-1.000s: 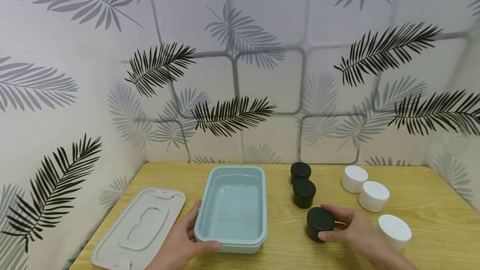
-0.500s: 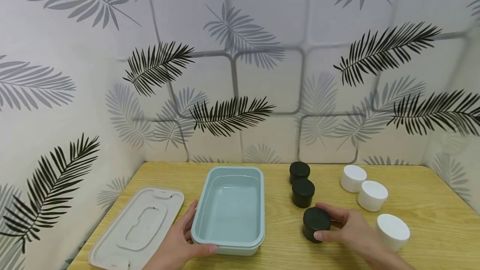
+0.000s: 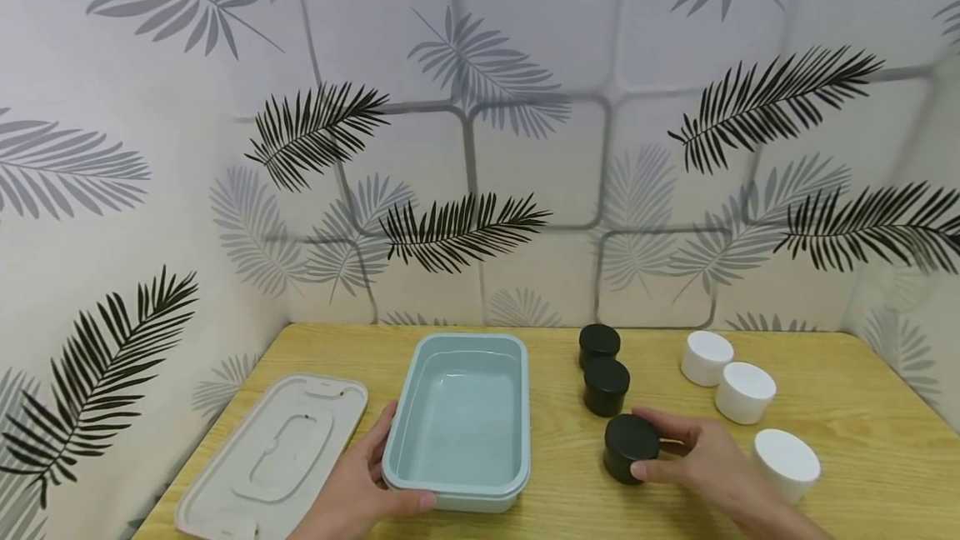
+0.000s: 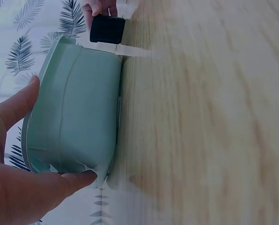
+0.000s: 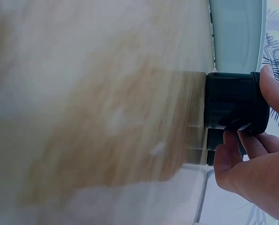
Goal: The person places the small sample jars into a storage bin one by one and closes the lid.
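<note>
A light blue rectangular tub stands on the wooden table with nothing in it. My left hand holds its near left corner, the thumb across the front and the fingers along the left side. In the left wrist view the tub's outer wall fills the space between thumb and fingers. My right hand pinches a small black lidded jar between thumb and fingers, to the right of the tub. This jar appears upright on the tabletop in the right wrist view.
Two more black jars stand behind the held one. Farther right are three white jars, one of them close to my right forearm. A pale lid lies flat left of the tub. A leaf-patterned cloth hangs behind the table.
The black jar in my right hand has shifted slightly left, towards the tub. My left hand keeps its hold on the tub. In the last half second almost nothing has moved.
</note>
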A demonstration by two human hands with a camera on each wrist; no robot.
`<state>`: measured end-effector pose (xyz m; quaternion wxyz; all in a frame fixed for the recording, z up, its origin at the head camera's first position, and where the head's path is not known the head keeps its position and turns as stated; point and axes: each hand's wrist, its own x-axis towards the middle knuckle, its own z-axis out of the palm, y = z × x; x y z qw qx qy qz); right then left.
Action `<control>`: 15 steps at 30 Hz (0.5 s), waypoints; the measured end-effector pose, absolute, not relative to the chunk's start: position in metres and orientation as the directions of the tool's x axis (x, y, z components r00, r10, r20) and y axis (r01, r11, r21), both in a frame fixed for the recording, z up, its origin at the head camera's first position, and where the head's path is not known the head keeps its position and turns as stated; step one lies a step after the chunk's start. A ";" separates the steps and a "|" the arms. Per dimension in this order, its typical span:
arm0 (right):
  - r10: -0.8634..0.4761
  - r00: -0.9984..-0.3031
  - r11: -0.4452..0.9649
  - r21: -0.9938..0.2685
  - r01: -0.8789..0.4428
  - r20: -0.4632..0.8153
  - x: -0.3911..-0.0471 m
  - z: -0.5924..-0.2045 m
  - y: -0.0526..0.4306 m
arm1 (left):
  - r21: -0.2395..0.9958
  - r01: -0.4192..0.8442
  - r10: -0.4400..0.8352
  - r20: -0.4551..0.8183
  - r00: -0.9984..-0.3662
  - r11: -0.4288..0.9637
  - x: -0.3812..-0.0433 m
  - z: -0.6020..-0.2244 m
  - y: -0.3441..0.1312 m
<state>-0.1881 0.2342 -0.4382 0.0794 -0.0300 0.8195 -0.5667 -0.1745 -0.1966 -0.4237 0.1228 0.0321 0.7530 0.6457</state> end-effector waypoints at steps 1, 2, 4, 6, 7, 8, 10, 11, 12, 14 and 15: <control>-0.135 -0.986 0.364 -0.930 0.043 -0.099 -0.189 -0.437 0.233 | 0.981 -0.112 0.205 -0.144 -0.968 0.161 -0.175 -0.425 -0.197; -0.134 -0.986 0.368 -0.929 0.042 -0.098 -0.189 -0.436 0.232 | 0.980 -0.116 0.214 -0.150 -0.965 0.165 -0.176 -0.425 -0.197; -0.132 -0.987 0.382 -0.924 0.037 -0.094 -0.190 -0.432 0.230 | 0.982 -0.118 0.220 -0.149 -0.964 0.148 -0.177 -0.429 -0.198; -0.142 -0.986 0.380 -0.925 0.028 -0.089 -0.193 -0.426 0.227 | 0.984 -0.121 0.231 -0.148 -0.962 0.127 -0.179 -0.433 -0.200; -0.150 -0.985 0.371 -0.928 0.020 -0.081 -0.194 -0.422 0.224 | 0.984 -0.127 0.237 -0.155 -0.959 0.127 -0.180 -0.435 -0.201; -0.164 -0.984 0.358 -0.934 0.006 -0.069 -0.196 -0.417 0.222 | 0.985 -0.124 0.243 -0.150 -0.958 0.121 -0.181 -0.436 -0.202; -0.187 -0.981 0.337 -0.941 -0.015 -0.051 -0.200 -0.406 0.215 | 0.985 -0.134 0.251 -0.158 -0.955 0.109 -0.184 -0.441 -0.204; -0.206 -0.978 0.319 -0.947 -0.030 -0.038 -0.203 -0.400 0.211 | 0.984 -0.137 0.259 -0.163 -0.952 0.113 -0.186 -0.443 -0.205; -0.220 -0.975 0.302 -0.952 -0.045 -0.023 -0.206 -0.393 0.206 | 0.983 -0.140 0.264 -0.168 -0.950 0.122 -0.187 -0.444 -0.206; -0.250 -0.968 0.280 -0.958 -0.071 -0.002 -0.212 -0.380 0.196 | 0.985 -0.111 0.267 -0.144 -0.953 0.136 -0.187 -0.444 -0.206; -0.255 -0.967 0.274 -0.959 -0.076 0.004 -0.216 -0.373 0.190 | 0.983 -0.114 0.276 -0.151 -0.949 0.145 -0.187 -0.444 -0.206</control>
